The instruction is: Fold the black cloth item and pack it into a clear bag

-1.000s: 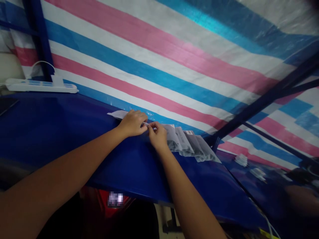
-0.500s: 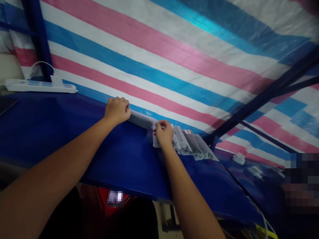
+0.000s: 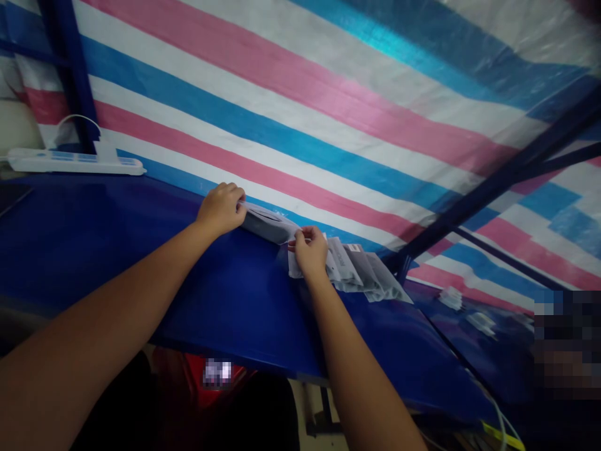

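Observation:
My left hand grips the left end of a clear plastic bag with something dark inside, lying at the back of the blue table. My right hand pinches the bag's right end with closed fingers. Just right of that hand a row of similar flat grey packets lies overlapped along the table's back edge.
A striped pink, white and blue tarp rises right behind the table. A white power strip with a plug sits at the back left. Dark blue frame bars cross at right. Small white items lie on the right-hand table.
My left hand has slid left along the back edge, drawing the bag out lengthwise. My right hand has stayed by the packets, holding the other end.

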A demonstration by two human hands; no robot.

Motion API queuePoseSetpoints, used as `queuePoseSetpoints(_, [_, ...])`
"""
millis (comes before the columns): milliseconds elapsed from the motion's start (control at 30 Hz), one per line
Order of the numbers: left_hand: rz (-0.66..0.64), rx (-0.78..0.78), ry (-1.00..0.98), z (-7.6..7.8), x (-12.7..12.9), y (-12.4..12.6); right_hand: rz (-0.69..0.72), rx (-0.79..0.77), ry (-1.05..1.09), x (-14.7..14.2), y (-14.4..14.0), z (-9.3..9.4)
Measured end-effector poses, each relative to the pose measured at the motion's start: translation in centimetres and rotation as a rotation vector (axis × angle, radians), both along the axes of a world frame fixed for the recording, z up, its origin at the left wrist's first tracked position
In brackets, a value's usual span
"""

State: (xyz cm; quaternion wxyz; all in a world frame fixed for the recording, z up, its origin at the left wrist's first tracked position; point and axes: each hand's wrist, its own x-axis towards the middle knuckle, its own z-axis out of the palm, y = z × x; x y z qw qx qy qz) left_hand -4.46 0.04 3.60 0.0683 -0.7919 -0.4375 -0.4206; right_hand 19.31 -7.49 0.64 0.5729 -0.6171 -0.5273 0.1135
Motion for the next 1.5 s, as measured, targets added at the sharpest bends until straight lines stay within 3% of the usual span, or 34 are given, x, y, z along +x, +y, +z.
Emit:
queuePoseSetpoints(167, [0.013, 0.047, 0.026, 0.3, 0.6, -1.0, 0.014, 0.0, -0.019, -0.1, -0.2, 0.2])
queuePoseSetpoints(600, [-0.204, -0.006, 0.18, 0.5, 1.8, -1.8, 0.022, -0.03, -0.004, -0.2, 0.0, 0.1])
queuePoseSetpoints(1033, [-0.105, -0.033, 0.08, 1.3, 2.5, -3.2, -0.019, 0.038, -0.168, -1.2, -1.2, 0.5])
queuePoseSetpoints(1167, [-0.095, -0.025, 0.082, 1.5, 2.7, -3.5, -0.036, 0.047, -0.321, -1.5, -1.7, 1.0])
queuePoseSetpoints(1400, [-0.092, -0.072, 0.079, 1.6, 3.0, -4.0, 0.225, 0.322, -0.726, -3.7, -2.6, 0.8])
queuePoseSetpoints(1500, [-0.099, -0.098, 0.066, 1.6, 3.2, -4.1, 0.349, 0.254, -0.869, -4.8, -2.7, 0.6])
